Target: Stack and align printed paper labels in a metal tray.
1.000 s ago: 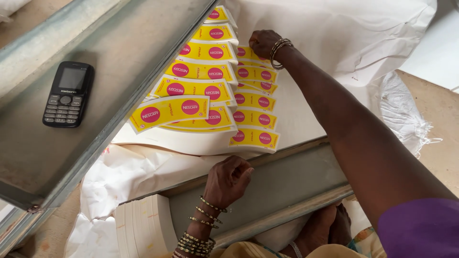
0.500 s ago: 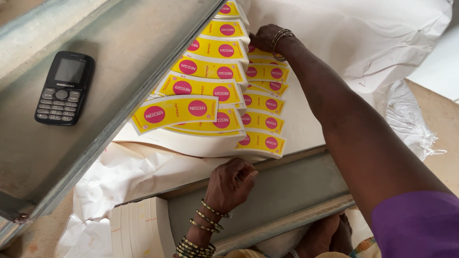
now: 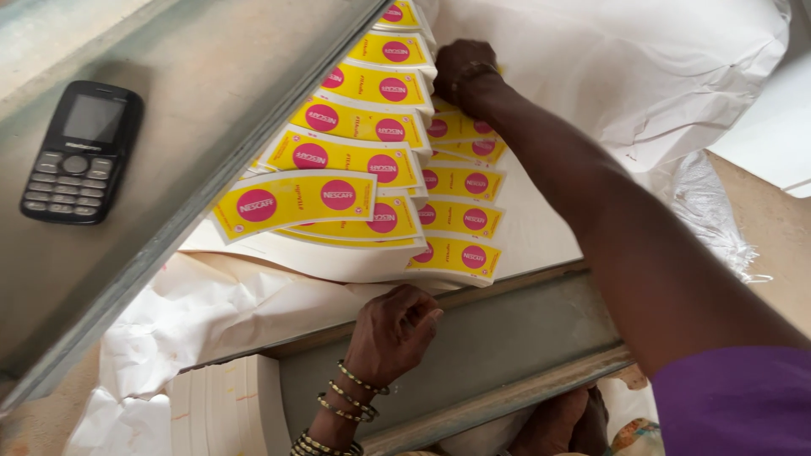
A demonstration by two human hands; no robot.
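Several yellow curved labels (image 3: 338,156) with pink round spots lie fanned in two overlapping rows on a white sheet (image 3: 329,262). My right hand (image 3: 463,74) reaches far across and presses on the top of the right row, its fingers curled over the labels. My left hand (image 3: 393,331), with beaded bangles at the wrist, rests near the front edge of the white sheet, fingers curled and touching its edge. Whether it grips the sheet is unclear.
A black keypad phone (image 3: 80,152) lies on a grey metal shelf (image 3: 211,93) at the left. A stack of white sheets (image 3: 224,405) stands at the bottom. Crumpled white wrapping (image 3: 642,67) fills the far right. A metal frame (image 3: 507,338) runs below the labels.
The view has shifted slightly, so the phone and labels sit lower right. My right hand stays at the top of the right row; my left hand has barely moved.
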